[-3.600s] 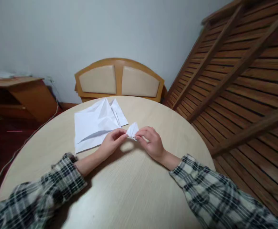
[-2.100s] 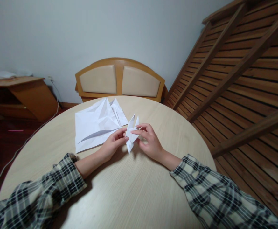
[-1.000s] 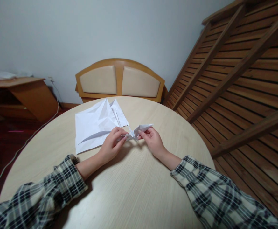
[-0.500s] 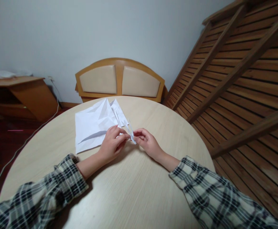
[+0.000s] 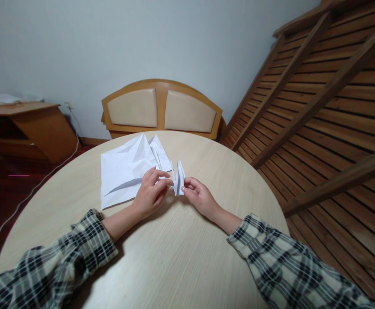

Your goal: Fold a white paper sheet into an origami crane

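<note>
1. Folded paper (image 5: 180, 180): right of the creased sheets (image 5: 119, 167), long axis near to far.
2. My right hand (image 5: 202, 198) pinches its near right edge.
3. My left hand (image 5: 150, 193) meets its left side; whether gripping, I can't tell.

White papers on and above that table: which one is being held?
The small folded paper, gripped by the right hand; the large sheet and the piece beside it lie on the table.
</note>
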A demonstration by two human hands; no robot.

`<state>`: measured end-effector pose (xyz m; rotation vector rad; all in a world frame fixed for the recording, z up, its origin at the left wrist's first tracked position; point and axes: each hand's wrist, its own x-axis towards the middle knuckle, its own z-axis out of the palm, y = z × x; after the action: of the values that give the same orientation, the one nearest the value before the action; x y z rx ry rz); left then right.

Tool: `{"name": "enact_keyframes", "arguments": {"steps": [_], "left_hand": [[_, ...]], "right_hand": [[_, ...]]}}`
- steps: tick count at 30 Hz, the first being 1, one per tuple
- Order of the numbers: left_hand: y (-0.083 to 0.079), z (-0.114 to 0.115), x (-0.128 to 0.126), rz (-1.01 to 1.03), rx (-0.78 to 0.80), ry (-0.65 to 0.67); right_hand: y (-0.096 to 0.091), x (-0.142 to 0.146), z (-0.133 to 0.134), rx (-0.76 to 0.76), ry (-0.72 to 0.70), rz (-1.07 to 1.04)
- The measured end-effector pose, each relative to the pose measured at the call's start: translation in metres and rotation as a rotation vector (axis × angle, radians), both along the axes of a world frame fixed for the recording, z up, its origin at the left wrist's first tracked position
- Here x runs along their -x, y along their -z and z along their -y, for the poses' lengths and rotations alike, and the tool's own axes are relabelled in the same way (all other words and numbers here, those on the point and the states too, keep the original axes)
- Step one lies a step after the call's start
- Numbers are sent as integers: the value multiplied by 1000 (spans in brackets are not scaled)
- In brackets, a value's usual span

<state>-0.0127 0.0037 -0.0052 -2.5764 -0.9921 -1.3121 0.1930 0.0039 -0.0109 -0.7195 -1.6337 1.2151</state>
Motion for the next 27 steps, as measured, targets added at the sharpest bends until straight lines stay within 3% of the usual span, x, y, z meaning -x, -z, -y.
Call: {"name": "enact_keyframes", "arguments": {"steps": [7,15,18,21,24,27], "left_hand": [[-4,2,-1,-19,-1,-30],[-3,3,-8,305,-204,-171],[1,2,-10,446,-80,-215],[2,0,-13,573,141,-224],[0,1,-17,446,281,-122],[-2,3,-20,287,310,-13]], "right_hand": [[2,1,-1,-170,98,118],[-2,2,0,-311,358,280],[-3,2,1,-336,377,309],[-3,2,0,-327,402,310],[-1,2,-1,-322,410,314],[0,2,-1,-320,375,311]]}}
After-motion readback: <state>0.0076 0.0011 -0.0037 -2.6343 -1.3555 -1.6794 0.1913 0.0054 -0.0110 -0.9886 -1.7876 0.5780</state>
